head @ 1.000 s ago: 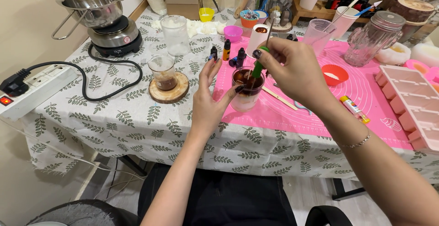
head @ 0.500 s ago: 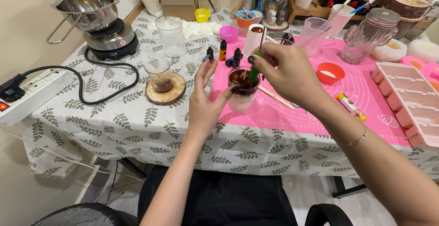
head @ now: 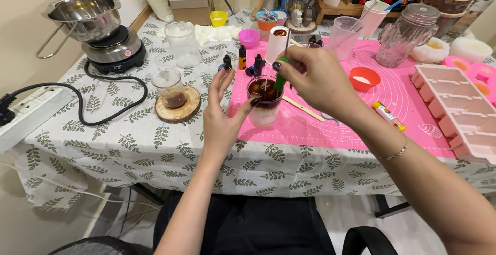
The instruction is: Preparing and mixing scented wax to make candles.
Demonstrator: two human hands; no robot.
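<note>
A small clear glass (head: 264, 108) with dark brown liquid on top and paler wax below stands at the left edge of the pink silicone mat (head: 356, 115). My left hand (head: 222, 115) steadies it, thumb against its rim and fingers spread apart. My right hand (head: 312, 77) hovers just above and right of the glass, pinching a green-tipped tool (head: 280, 79) that dips toward the liquid. A flat wooden stick (head: 302, 108) lies on the mat beside the glass.
A metal pot on a small electric hotplate (head: 108, 38) sits far left, its cord running to a power strip (head: 26, 115). Another glass on a wooden coaster (head: 175, 105), small dropper bottles (head: 243, 59), a glass jar (head: 405, 35), an orange silicone cup (head: 364, 78) and a pink mould tray (head: 454, 110) surround the work area.
The view has shifted slightly. My right hand has lowered the green-tipped tool closer to the glass while my left hand stays on the glass.
</note>
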